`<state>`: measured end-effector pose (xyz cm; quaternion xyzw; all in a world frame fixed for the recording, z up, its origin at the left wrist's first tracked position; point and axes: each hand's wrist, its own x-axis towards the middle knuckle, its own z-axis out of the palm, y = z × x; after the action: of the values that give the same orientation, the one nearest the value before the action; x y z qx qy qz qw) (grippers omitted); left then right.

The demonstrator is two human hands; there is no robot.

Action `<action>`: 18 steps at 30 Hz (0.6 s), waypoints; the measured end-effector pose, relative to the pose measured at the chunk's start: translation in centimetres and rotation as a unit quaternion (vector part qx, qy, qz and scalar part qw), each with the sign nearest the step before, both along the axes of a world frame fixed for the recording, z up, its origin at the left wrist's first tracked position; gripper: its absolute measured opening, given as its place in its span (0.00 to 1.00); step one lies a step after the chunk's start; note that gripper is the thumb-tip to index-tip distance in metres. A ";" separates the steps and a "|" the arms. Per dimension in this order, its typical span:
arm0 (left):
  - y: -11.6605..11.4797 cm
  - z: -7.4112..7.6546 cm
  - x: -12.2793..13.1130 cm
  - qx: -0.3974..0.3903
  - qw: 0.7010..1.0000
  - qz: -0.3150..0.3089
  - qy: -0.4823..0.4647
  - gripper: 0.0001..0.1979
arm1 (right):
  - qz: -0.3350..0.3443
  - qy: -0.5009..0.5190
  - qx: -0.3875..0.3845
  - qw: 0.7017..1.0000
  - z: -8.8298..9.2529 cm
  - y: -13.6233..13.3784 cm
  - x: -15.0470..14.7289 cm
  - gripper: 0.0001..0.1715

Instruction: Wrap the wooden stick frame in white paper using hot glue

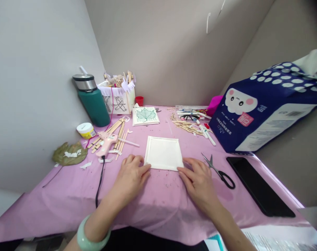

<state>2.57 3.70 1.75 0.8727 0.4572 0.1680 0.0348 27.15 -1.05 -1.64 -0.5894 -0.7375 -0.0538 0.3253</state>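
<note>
A small white square canvas [164, 153] with a raised rim lies flat on the pink cloth in front of me. My left hand [132, 176] grips its lower left corner between thumb and curled fingers. At the lower right corner, the thumb and index finger of my right hand [197, 179] pinch the edge. Just beyond my right hand rest scissors [218, 170] with black handles, their blades slightly apart. To the left of the canvas lies a pink hot glue gun [107, 143] on several wooden sticks [121, 134].
Behind stands another canvas with a green leaf print [145, 115]. At the left are a green bottle [93, 106], a white-and-yellow tub [85, 130] and a dried leaf [70, 153]. A large blue tissue pack [268, 104] and a black phone [260, 186] occupy the right.
</note>
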 end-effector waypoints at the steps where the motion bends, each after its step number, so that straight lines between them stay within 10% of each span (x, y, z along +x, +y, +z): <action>1: -0.1 0.0 -0.2 0.010 1.000 -0.010 -0.011 0.11 | 0.001 0.006 0.014 1.000 0.2 -0.1 0.2 0.13; 18: -0.8 -0.5 0.1 0.040 0.999 0.023 0.012 0.11 | -0.035 -0.072 0.016 0.997 -0.1 -0.2 0.2 0.11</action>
<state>2.65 2.93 1.25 0.8649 0.4701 0.1759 -0.0092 27.37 -1.28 -1.69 -0.6040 -0.7372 -0.1188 0.2786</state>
